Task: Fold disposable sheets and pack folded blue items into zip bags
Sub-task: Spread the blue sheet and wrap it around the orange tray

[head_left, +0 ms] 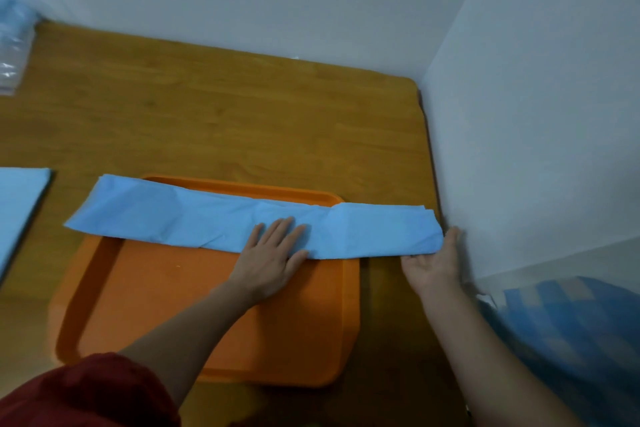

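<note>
Sheet (221,218) lies as a long folded strip across the tray (173,305) on the desk (207,107). Left hand (270,260) presses it, fingers (282,229) spread; right hand (433,260) fingers hidden under its end, grip indeterminate. Cross-folds and bagging appear outstanding

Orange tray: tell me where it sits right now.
In the head view the orange tray sits on the wooden table, centre-left and near the person, under the long folded blue sheet that the left hand presses flat across its far part.
</note>
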